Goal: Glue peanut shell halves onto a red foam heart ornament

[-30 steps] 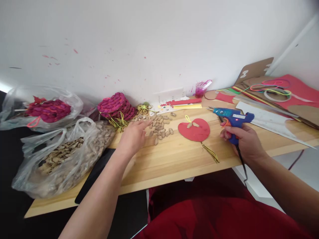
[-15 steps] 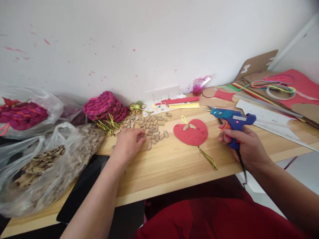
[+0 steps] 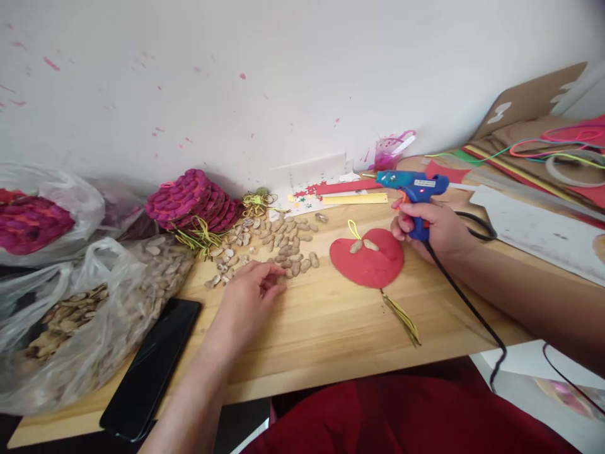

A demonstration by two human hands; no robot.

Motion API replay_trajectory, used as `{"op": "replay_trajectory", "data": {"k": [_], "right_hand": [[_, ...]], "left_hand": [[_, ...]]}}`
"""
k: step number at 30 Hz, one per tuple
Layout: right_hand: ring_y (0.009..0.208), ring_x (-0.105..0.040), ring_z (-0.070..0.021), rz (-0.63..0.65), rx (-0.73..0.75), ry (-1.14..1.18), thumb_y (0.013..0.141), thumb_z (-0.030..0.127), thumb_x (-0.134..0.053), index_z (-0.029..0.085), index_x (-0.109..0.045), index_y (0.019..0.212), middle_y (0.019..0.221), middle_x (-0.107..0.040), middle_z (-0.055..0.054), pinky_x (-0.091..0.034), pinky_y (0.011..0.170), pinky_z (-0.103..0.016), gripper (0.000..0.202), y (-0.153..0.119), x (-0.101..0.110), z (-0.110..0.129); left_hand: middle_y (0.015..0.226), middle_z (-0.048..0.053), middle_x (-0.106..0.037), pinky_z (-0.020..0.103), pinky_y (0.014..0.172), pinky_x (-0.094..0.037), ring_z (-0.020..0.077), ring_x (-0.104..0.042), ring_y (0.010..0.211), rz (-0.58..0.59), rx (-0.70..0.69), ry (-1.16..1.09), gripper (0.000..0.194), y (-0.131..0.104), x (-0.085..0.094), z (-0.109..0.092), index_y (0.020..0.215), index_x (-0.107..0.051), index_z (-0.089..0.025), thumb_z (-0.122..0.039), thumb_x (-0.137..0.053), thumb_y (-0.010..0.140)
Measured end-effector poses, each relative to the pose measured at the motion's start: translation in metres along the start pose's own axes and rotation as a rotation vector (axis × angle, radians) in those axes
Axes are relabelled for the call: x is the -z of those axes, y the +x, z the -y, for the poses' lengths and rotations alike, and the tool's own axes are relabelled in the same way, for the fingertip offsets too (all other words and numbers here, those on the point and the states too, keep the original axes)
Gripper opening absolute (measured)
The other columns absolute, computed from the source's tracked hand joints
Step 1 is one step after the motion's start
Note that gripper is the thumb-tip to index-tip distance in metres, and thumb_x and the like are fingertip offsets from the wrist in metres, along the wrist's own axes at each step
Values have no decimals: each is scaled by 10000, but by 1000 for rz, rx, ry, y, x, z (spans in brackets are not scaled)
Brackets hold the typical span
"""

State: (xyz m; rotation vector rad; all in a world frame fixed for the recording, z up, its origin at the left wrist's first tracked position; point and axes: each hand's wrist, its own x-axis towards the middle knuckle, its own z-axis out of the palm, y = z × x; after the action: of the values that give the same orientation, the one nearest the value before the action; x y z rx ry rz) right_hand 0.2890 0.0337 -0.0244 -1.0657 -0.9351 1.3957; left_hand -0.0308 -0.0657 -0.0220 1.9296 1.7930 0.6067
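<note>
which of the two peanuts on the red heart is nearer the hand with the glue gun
The right peanut, on the side where the right hand holds the glue gun; the other peanut lies left, just below the yellow loop.

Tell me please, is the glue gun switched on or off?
It seems on: a small red light glows on the body of the glue gun, held in the right hand.

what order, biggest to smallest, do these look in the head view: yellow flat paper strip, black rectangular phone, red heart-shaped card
1. Black rectangular phone
2. Red heart-shaped card
3. Yellow flat paper strip
</note>
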Motion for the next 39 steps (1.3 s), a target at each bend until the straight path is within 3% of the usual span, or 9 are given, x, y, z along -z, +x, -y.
{"op": "replay_trajectory", "data": {"k": [3,7,11,14,21,27,31,35,39], "right_hand": [[456,-540,-147,13,14,11,704,253,-691,182,-631,749,462,-490,45,-354,448,-262,104,12,-3,-2],[481,-557,-150,53,12,27,702,233,-686,184,-618,700,477,-502,36,-387,482,-272,84,13,0,-4],[541,-602,-178,86,7,41,702,213,-668,186,-638,710,495,-525,20,-430,531,-293,41,11,4,-4],[623,-643,-197,130,29,30,728,204,-676,184,-667,756,531,-548,9,-442,553,-288,36,10,8,-5],[626,-640,-192,169,-3,-12,762,224,-691,184,-674,771,531,-554,6,-452,570,-280,44,7,12,-7],[693,-670,-207,170,0,-71,769,219,-698,183,-699,822,552,-565,12,-483,639,-289,64,5,14,-6],[709,-676,-202,160,4,-91,767,220,-698,187,-704,803,560,-571,10,-492,657,-285,49,4,13,-5],[747,-687,-206,105,5,-125,750,225,-712,203,-694,724,563,-588,5,-523,785,-323,38,2,11,-4],[785,-701,-231,116,18,-206,744,254,-725,221,-702,711,568,-593,3,-516,876,-369,52,-3,10,-3]], "left_hand": [[951,38,-678,303,727,-511,167,-639,776,-47,-16,29,190,5,1,-2,1030,-695,-193,-197,-632,851],[972,41,-695,320,765,-495,188,-639,836,-80,-87,148,162,18,15,-15,1028,-702,-203,-247,-595,914],[837,46,-700,358,747,-484,231,-639,805,0,-121,337,213,41,25,-39,840,-716,-196,-315,-573,944],[899,58,-728,380,816,-488,252,-655,886,71,-182,382,199,56,20,-46,868,-734,-194,-197,-546,935],[917,55,-716,351,830,-486,228,-634,914,126,-311,281,192,59,2,-22,915,-721,-181,-82,-562,874],[898,27,-703,304,816,-482,180,-628,883,119,-376,133,324,58,7,-15,817,-714,-211,-26,-453,867],[934,27,-716,330,824,-490,199,-643,889,30,-279,178,187,56,15,-16,909,-691,-213,-113,-537,876],[936,25,-730,341,818,-491,216,-652,892,93,-260,231,63,55,13,-17,918,-690,-221,-225,-642,877],[939,28,-727,352,818,-489,228,-648,902,113,-255,279,59,56,8,-18,916,-693,-225,-257,-665,875]]}}
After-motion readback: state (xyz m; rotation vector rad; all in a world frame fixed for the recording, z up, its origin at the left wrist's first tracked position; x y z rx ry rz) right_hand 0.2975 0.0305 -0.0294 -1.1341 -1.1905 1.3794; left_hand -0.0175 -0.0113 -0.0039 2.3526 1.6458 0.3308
